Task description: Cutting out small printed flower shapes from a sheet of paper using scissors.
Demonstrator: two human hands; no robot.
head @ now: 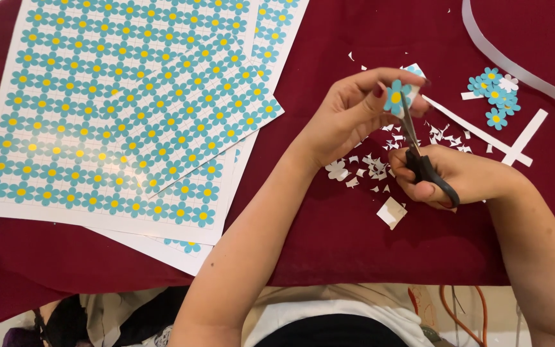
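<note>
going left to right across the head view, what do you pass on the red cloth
printed flower sheets → left hand holding a paper flower → scissors in the right hand → pile of cut-out flowers → long white paper strip

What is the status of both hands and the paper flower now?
Left hand pinching blue paper flower. Right hand gripping black scissors, blades at flower. White scraps beneath; nothing blocking.

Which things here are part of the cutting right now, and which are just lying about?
In use:
left hand pinching a blue paper flower
right hand working black-handled scissors

Lying about:
printed flower sheets
pile of cut flowers
white paper scraps
white strips
dark red cloth
</note>
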